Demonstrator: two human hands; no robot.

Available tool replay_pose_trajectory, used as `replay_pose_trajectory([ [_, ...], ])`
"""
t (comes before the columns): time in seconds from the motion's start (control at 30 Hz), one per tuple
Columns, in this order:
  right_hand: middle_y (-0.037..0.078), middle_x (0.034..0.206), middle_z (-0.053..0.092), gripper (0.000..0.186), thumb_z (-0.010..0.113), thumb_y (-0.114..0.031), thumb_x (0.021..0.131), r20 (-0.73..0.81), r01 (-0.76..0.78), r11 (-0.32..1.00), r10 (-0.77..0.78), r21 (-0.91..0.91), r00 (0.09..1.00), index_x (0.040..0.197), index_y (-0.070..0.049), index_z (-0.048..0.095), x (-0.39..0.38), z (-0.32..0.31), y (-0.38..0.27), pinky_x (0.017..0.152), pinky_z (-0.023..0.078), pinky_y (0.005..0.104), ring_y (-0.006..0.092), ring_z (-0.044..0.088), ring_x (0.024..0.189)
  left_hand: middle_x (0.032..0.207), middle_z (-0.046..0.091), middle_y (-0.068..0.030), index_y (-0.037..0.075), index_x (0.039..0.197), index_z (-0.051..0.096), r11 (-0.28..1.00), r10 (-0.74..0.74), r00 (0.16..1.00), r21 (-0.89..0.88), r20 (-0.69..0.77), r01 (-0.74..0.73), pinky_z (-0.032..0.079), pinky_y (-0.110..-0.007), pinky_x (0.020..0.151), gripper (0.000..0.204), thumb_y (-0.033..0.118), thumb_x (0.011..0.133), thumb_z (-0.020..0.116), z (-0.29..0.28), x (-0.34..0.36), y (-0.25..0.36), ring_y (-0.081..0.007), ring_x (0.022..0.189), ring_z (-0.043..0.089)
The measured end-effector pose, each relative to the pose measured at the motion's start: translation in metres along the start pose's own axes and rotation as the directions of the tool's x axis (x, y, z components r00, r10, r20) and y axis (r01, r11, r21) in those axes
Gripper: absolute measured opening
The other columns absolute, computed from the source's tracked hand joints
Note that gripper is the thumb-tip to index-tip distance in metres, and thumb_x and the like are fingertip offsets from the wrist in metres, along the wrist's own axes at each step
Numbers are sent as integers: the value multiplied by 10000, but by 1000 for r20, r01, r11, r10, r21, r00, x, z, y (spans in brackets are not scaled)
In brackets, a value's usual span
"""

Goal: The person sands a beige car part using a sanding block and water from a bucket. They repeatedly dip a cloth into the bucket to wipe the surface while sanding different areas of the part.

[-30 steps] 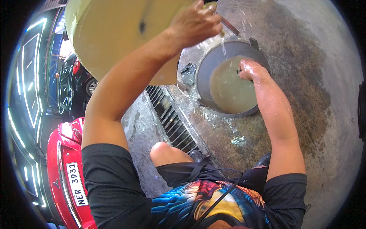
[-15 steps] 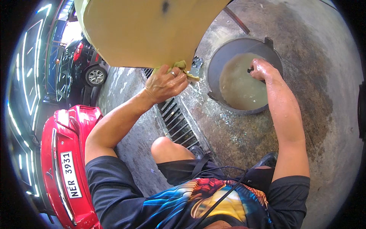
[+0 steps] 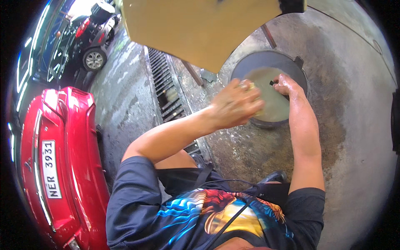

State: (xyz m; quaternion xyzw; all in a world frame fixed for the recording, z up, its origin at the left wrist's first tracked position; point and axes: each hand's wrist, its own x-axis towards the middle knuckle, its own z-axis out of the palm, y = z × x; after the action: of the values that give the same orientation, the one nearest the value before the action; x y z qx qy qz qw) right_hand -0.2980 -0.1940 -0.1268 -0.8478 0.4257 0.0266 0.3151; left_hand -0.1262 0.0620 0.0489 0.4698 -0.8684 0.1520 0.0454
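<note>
My left hand [image 3: 234, 104], blurred by motion, is over the near left part of a round dark grey tub [image 3: 260, 59]. Its fingers are wrapped round a yellowish cloth [image 3: 251, 86], mostly hidden by the hand. Inside the tub is cloudy, greyish water [image 3: 273, 106]. My right hand [image 3: 286, 86] is above this water, fingers closed on a small black piece [image 3: 272, 83], too small to name. A large tan panel [image 3: 187, 31] with dark patches stands ahead of me, its lower corner just beyond my left hand.
A metal floor grate [image 3: 160, 79] runs along the wet concrete to the left. Brown metal bars [image 3: 193, 74] show below the panel. At the far left are a red car bumper [image 3: 79, 137] and a black car [image 3: 68, 58]. A thin line [image 3: 341, 21] crosses the floor at the far right.
My left hand has left the panel's lower edge and moved right, over the tub, with the cloth. My right hand stays over the water. The view has shifted, showing more of the grate.
</note>
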Motion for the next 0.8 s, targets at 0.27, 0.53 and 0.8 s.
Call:
replay_pose_trajectory([
  [0.27, 200, 1303, 720, 433, 484, -291, 1095, -157, 72, 952, -25, 298, 987, 1321, 16, 691, 9, 8, 27, 1036, 539, 431, 310, 699, 1155, 1424, 597, -167, 111, 1385, 627, 853, -324, 929, -370, 179, 369, 470, -532, 1115, 504, 281, 927, 748, 83, 78, 30, -399, 1344, 549],
  [0.53, 197, 1367, 706, 474, 705, -299, 943, -109, -43, 995, 33, -94, 993, 1385, -126, 704, 6, 3, 10, 1092, 534, 460, 363, 670, 1285, 1750, 311, -118, 122, 1662, 374, 843, -141, 982, 504, -126, 186, 124, -651, 1299, 814, 520, 997, 620, 15, 71, -56, -271, 1642, 228],
  [0.8, 177, 1345, 721, 489, 727, -320, 919, -110, -109, 982, 92, -153, 990, 1378, -153, 715, -9, -6, -12, 1086, 538, 474, 377, 675, 1266, 1751, 297, -109, 83, 1653, 370, 832, -211, 976, 515, -53, 208, 150, -704, 1267, 949, 633, 927, 635, -42, 8, -108, -285, 1642, 200],
])
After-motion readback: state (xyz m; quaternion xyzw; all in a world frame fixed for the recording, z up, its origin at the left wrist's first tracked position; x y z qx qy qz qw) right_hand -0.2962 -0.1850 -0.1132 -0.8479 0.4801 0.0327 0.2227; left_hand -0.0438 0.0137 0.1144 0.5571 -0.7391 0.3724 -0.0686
